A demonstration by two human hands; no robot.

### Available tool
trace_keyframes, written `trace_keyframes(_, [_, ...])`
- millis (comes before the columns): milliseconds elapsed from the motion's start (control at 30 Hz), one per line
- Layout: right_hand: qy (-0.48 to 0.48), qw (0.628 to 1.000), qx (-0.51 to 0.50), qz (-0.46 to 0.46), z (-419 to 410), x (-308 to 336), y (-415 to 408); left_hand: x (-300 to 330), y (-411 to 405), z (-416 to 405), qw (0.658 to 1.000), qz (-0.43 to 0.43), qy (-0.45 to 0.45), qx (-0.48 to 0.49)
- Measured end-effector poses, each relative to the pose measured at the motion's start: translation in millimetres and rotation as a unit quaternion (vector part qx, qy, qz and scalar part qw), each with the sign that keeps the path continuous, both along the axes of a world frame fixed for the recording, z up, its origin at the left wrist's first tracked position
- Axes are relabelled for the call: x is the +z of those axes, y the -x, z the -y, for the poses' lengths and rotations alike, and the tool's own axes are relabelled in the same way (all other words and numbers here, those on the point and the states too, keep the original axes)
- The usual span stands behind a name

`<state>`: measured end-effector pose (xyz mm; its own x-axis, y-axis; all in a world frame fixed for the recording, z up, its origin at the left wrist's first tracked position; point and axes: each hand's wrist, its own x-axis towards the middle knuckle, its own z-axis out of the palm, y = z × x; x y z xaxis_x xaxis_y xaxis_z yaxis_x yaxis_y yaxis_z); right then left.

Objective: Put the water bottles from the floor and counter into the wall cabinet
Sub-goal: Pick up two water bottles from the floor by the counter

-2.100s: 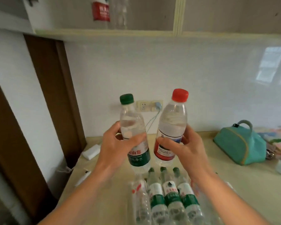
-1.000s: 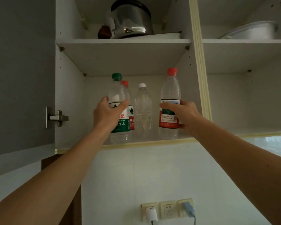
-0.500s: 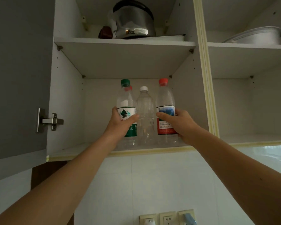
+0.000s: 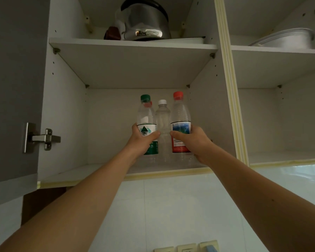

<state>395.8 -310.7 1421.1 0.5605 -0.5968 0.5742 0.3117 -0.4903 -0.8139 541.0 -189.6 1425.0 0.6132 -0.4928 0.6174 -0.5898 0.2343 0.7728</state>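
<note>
Both my arms reach up into the open wall cabinet [image 4: 65, 124]. My left hand [image 4: 141, 140] grips a green-capped, green-labelled water bottle [image 4: 146, 115] standing on the lower shelf [image 4: 91, 171]. My right hand [image 4: 191, 140] grips a red-capped, red-labelled water bottle [image 4: 180, 113] on the same shelf. Between them stands a white-capped clear bottle [image 4: 162, 115]. Behind the green-capped bottle, the red cap of another bottle [image 4: 149, 104] peeks out; its body is hidden.
A steel kettle [image 4: 144, 20] sits on the upper shelf, a metal pot [image 4: 287, 40] in the right compartment's upper shelf. The grey cabinet door [image 4: 13, 88] hangs open at left with its hinge [image 4: 40, 138]. Wall sockets [image 4: 187, 248] sit low on the tiled wall.
Both hands lifted the two bottles from above the counter into the cabinet and pushed them deeper onto the lower shelf, beside the white-capped bottle.
</note>
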Motion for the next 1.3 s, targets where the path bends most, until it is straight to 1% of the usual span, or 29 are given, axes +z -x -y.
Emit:
trace_keyframes(200, [0.009, 0.999, -0.031, -0.011, 9.0, 0.8, -13.8, 7.6, -8.2, 9.5, 0.997, -0.049, -0.066, -0.007])
trace_keyframes(300, [0.013, 0.999, -0.034, -0.018, 12.2, 0.8, -19.1, 10.6, -11.9, 12.7, 0.994, -0.058, -0.091, -0.002])
trace_keyframes(633, [0.027, 0.997, -0.061, -0.048, 7.5, 5.7, -15.4, 13.0, -10.6, 18.8, 0.99, -0.053, -0.121, 0.047])
trace_keyframes(733, [0.075, 0.986, -0.111, -0.097, 0.9, 5.3, -3.9, 15.6, 0.6, 16.3, 0.987, -0.068, -0.129, 0.072])
trace_keyframes(767, [0.095, 0.98, -0.137, -0.106, -1.6, 4.0, 2.4, 15.9, 5.2, 15.3, 0.987, -0.067, -0.126, 0.077])
trace_keyframes(833, [0.114, 0.973, -0.176, -0.093, -5.5, -0.2, 20.1, 15.6, 15.2, 12.3, 0.988, -0.042, -0.099, 0.107])
trace_keyframes(933, [0.133, 0.966, -0.214, -0.059, -10.8, -7.0, 60.6, 14.7, 36.9, -0.9, 0.98, 0.011, -0.02, 0.198])
trace_keyframes(1000, [0.159, 0.958, -0.234, -0.052, -14.0, -13.8, 95.2, 13.7, 56.3, -11.2, 0.973, 0.038, 0.024, 0.226])
trace_keyframes(1100, [0.205, 0.945, -0.249, -0.062, -16.6, -29.1, 150.4, 8.2, 96.9, -21.3, 0.97, 0.085, 0.055, 0.221])
trace_keyframes(1200, [0.23, 0.937, -0.253, -0.075, -17.6, -48.3, 203.3, -4.1, 146.0, -23.7, 0.966, 0.135, 0.09, 0.202])
trace_keyframes(1300, [0.241, 0.932, -0.26, -0.081, -15.4, -73.8, 249.2, -26.5, 197.1, -20.7, 0.969, 0.141, 0.113, 0.168])
